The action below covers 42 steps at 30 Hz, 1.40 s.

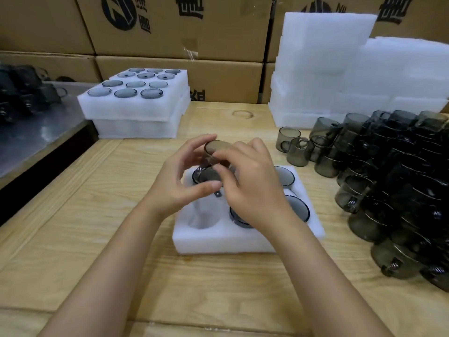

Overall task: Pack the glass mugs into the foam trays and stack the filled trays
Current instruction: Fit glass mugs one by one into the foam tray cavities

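Off the worktop's left edge, a metal bench carries a huddle of dark mugs. At the worktop's back left corner sit two stacked trays; the top one is full, with mug bottoms showing in every pocket. Cardboard boxes are piled up behind the back edge.

In the middle, both hands meet over the foam tray that lies near the front edge. The left hand has its fingers curled round a smoky glass mug, forefinger up at the far rim and thumb lower down. The right hand pinches the same mug from the other side. The mug is tilted and held just above the tray's back row. The tray's front left pocket is empty, and packed mugs fill the pockets on its right side.

At the back right corner rises a tall pile of white foam blanks. In front of it, along the right edge, loose mugs are heaped together, a few standing apart nearer the middle.
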Motion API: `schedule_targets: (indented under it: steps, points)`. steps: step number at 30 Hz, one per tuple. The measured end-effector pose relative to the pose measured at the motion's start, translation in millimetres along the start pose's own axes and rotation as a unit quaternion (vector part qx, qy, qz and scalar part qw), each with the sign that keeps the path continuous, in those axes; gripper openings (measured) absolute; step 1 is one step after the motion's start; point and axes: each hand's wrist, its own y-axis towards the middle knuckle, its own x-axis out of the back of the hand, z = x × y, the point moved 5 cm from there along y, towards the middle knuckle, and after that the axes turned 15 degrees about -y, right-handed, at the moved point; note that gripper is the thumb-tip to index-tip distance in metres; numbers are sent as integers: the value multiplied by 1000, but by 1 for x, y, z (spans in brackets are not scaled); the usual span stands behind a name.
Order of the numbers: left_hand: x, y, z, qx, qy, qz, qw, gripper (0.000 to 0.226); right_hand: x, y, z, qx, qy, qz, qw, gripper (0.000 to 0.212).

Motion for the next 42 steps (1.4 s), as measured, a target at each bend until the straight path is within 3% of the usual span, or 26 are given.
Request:
schedule_targets:
  steps: [6, 10, 12, 17, 24, 31, 42]
  points:
    - [-3, -3, 1, 75, -87, 5, 993, 64, 2, -10, -7, -39, 132, -10, 990, 19]
    - [2, -6, 2, 123, -150, 15, 981, 57, -6, -14, -16, -81, 262, 91, 957, 46]
    - [4, -7, 1, 132, -159, 29, 978, 58, -10, -16, -17, -87, 308, 130, 939, 47]
    - [13, -8, 4, 149, -141, 45, 978, 64, -15, -18, -20, -112, 280, 111, 947, 48]
    - [25, -10, 7, 153, -164, 28, 974, 46, -27, -22, -26, -177, 245, 143, 942, 55]
    - [27, -13, 8, 158, -134, 45, 977, 43, -31, -26, -24, -180, 256, 199, 929, 61]
    - [37, -17, 16, 166, -133, 27, 977, 34, -28, -25, -16, -129, 213, 228, 941, 59]
